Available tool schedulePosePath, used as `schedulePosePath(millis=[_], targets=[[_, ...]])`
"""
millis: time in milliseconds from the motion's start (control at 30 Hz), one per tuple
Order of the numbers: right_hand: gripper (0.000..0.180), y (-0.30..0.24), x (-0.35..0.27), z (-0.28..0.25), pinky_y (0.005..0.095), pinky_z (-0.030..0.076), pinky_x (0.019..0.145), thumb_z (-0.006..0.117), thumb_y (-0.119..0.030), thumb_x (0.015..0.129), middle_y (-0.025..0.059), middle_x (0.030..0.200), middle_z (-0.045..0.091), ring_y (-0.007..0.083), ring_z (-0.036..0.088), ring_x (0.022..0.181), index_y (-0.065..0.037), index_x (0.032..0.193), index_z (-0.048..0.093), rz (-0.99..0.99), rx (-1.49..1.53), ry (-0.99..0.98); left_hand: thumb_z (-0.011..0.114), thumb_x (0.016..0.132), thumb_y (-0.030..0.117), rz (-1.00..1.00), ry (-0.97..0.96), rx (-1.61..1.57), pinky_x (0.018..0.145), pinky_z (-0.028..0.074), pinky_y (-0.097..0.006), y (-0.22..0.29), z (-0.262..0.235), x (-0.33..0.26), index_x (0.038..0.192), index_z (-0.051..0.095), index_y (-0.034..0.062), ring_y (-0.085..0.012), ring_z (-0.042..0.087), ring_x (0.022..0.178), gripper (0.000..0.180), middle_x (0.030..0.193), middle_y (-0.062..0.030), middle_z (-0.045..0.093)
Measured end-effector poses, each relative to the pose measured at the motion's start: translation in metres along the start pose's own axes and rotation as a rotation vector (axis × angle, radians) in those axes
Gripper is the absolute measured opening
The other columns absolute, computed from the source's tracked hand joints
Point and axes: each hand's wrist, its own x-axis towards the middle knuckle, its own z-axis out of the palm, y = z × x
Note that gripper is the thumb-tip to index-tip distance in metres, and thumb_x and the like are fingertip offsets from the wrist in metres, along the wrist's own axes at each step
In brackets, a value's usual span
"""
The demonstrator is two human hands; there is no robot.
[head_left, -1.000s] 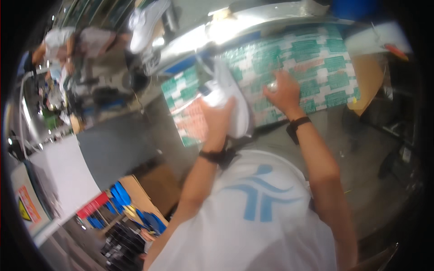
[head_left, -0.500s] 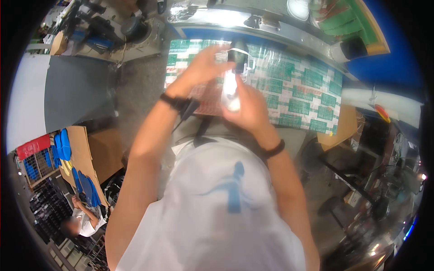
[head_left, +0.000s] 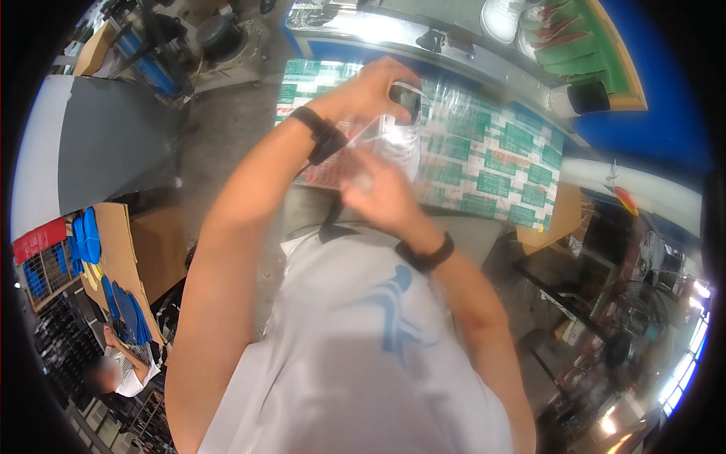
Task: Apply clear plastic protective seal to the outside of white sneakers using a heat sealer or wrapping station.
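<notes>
A white lace-up shoe [head_left: 402, 144] with a dark upper opening [head_left: 407, 98] rests on the work surface [head_left: 484, 163], which has a green and white print under clear film. My left hand [head_left: 382, 89] curls over the dark end of the shoe and grips it. From the shoe's front a white shoelace [head_left: 368, 139] is pulled out to the left. Its end meets the fingertips of my right hand [head_left: 382, 193], which look pinched on it, though motion blurs them. My right palm lies close beside the shoe's near end.
Beyond the table runs a shiny metal ledge [head_left: 378, 32]. More white shoes [head_left: 499, 19] and a green rack [head_left: 563, 38] stand at the far right. A grey panel [head_left: 117, 144] is at the left, near blue insole-like pieces [head_left: 128, 306]. Another person [head_left: 128, 363] is at lower left.
My right hand has left the shoe's side and moved left and nearer me, drawing the lace out. My left hand has moved right and closed over the dark end.
</notes>
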Motion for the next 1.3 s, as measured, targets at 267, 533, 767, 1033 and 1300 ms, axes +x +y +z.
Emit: schedulePosePath(millis=[267, 533, 767, 1033, 1300], targets=[[0.073, 0.027, -0.047, -0.038, 0.0472, 0.058, 0.099, 0.082, -0.027, 0.087, 0.0225, 0.115, 0.076, 0.0404, 0.074, 0.109, 0.005, 0.149, 0.064, -0.004, -0.060, -0.095, 0.095, 0.083, 0.021, 0.028, -0.008, -0.059, 0.112, 0.054, -0.046, -0.010, -0.002, -0.008, 0.149, 0.068, 0.0169, -0.0353, 0.057, 0.141, 0.072, 0.154, -0.0176, 0.054], [0.088, 0.048, -0.013, -0.073, 0.0480, 0.058, 0.088, 0.086, -0.032, 0.084, 0.0191, 0.114, 0.070, 0.0407, 0.071, 0.100, 0.006, 0.157, 0.055, -0.046, -0.400, 0.211, 0.092, 0.088, 0.034, -0.066, -0.036, -0.125, 0.119, 0.051, -0.047, -0.004, 0.016, 0.006, 0.150, 0.067, 0.0159, -0.0353, 0.052, 0.150, 0.070, 0.173, -0.0180, 0.043], [0.089, -0.025, -0.060, -0.089, 0.0495, 0.060, 0.078, 0.089, -0.034, 0.081, 0.0224, 0.101, 0.068, 0.0410, 0.071, 0.087, 0.011, 0.151, 0.056, -0.035, -0.581, -0.035, 0.091, 0.088, 0.036, 0.018, 0.094, -0.120, 0.133, 0.035, -0.052, -0.019, 0.015, -0.001, 0.139, 0.075, 0.0146, -0.0409, 0.041, 0.162, 0.058, 0.164, -0.0168, 0.056], [0.076, 0.071, -0.039, -0.102, 0.0526, 0.063, 0.076, 0.085, -0.040, 0.083, 0.0279, 0.098, 0.075, 0.0440, 0.077, 0.094, 0.012, 0.135, 0.065, 0.109, -0.740, 0.121, 0.092, 0.087, 0.042, 0.019, 0.094, -0.094, 0.131, 0.036, -0.059, -0.019, 0.018, 0.001, 0.146, 0.072, 0.0202, -0.0444, 0.042, 0.161, 0.066, 0.172, -0.0250, 0.046], [0.069, 0.026, -0.088, -0.109, 0.0472, 0.060, 0.097, 0.078, -0.029, 0.094, 0.0276, 0.119, 0.076, 0.0447, 0.075, 0.107, 0.009, 0.150, 0.062, 0.248, -0.319, 0.042, 0.093, 0.087, 0.039, -0.004, 0.108, -0.146, 0.130, 0.038, -0.057, -0.014, 0.021, -0.005, 0.148, 0.070, 0.0190, -0.0444, 0.040, 0.162, 0.068, 0.173, -0.0259, 0.043]])
